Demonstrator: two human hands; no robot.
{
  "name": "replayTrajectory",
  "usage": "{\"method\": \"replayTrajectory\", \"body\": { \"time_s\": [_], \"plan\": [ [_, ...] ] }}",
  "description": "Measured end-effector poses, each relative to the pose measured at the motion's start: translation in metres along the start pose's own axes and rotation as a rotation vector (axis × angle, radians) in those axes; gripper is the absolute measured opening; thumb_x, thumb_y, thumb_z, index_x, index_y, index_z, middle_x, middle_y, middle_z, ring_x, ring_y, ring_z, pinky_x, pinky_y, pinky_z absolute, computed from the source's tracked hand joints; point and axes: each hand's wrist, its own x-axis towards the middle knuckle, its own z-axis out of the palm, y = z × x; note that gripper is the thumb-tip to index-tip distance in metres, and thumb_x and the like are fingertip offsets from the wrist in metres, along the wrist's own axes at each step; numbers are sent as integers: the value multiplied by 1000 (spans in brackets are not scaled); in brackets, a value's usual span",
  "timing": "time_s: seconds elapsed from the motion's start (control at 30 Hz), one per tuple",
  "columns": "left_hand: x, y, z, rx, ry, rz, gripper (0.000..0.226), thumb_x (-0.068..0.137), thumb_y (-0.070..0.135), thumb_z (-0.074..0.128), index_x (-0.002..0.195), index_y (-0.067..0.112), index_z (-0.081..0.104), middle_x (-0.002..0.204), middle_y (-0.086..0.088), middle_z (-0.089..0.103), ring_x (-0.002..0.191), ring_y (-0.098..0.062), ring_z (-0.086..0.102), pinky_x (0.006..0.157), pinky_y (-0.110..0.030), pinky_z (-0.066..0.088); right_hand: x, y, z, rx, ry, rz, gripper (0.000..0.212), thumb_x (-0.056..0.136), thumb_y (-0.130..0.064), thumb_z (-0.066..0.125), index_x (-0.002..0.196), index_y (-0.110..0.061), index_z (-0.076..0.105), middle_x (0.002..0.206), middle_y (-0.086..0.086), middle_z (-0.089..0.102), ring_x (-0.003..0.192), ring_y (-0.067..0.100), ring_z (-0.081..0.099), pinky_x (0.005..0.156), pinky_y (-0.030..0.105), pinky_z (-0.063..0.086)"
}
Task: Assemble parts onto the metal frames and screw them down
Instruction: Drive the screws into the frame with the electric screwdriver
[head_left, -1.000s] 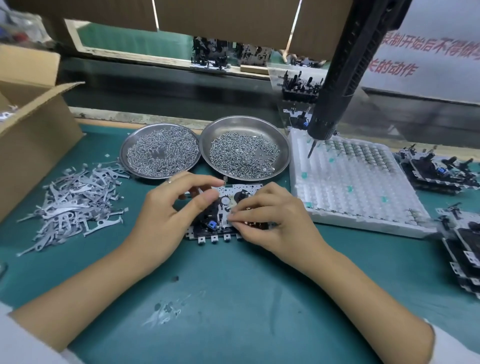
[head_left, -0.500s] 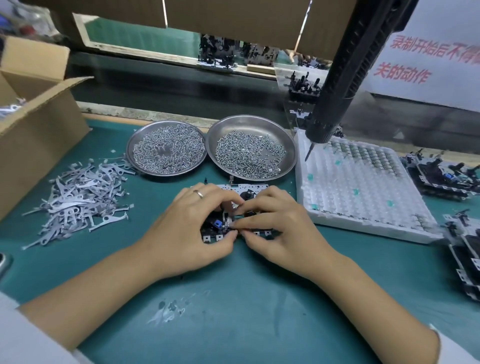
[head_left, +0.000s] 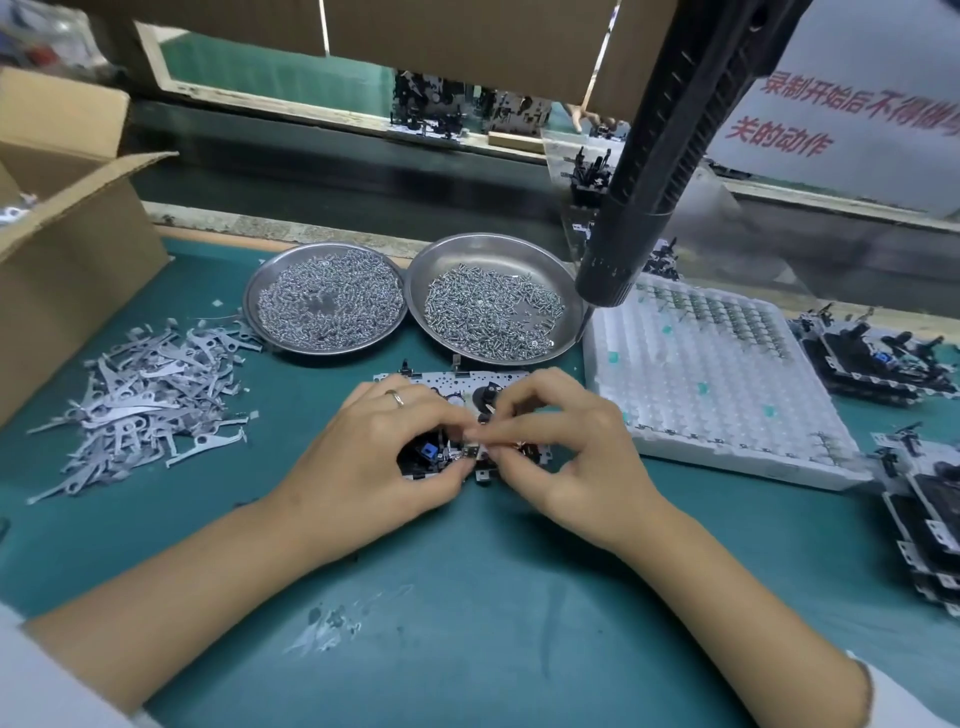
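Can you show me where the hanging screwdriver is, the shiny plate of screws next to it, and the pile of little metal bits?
Hanging screwdriver (head_left: 657, 171), head view, on its black ribbed body.
Plate of screws (head_left: 431, 270), head view, on its bare left rim.
Pile of metal bits (head_left: 150, 400), head view, on the middle of the heap.

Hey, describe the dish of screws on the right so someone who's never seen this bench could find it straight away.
On the green mat, two round steel dishes sit side by side beyond the hands. The right dish lies beside the white tray, under the hanging black screwdriver. Its screws lie looser than those in the left dish, leaving bare metal.
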Motion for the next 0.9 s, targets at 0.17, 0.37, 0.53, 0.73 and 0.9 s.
{"method": "replayTrajectory", "body": {
  "time_s": [0.17,0.37,0.53,0.73,0.9],
  "plan": [
    [0,-2,0,-47,7,-8,23,74,36,68,91,21,72,85,14,64,87,-7,53,87,-33,41,15,-7,-13,24,602,81,25,84,-13,62,108,-18,60,89,4,52,84,12,52,78,27,44],
    [1,-5,1,-102,37,10,29,71,47,59,88,27,73,87,26,61,89,0,52,87,-28,39,74,-16,-50,148,692,158,79,82,-22,70,145,-14,22,122,10,53,111,23,55,97,42,45],
    [2,-5,3,-123,55,6,29,69,48,60,86,29,73,84,25,63,87,-1,52,86,-28,38,105,-26,-57,196,594,171,77,86,-16,68,145,-16,19,96,-7,59,85,-1,61,81,18,50],
    [3,-4,3,-152,66,-35,21,66,31,72,86,29,75,82,23,66,87,-2,53,90,-29,38,96,-49,-27,428,577,110,61,84,-5,58,136,-12,27,82,7,54,71,36,57,65,44,54],
    [2,-4,2,-149,58,-23,20,67,29,74,86,26,75,83,19,69,86,-9,58,89,-37,43,71,-54,0,616,557,65,27,88,-4,59,104,-12,39,57,4,49,41,21,46,44,28,42]
  ]
}}
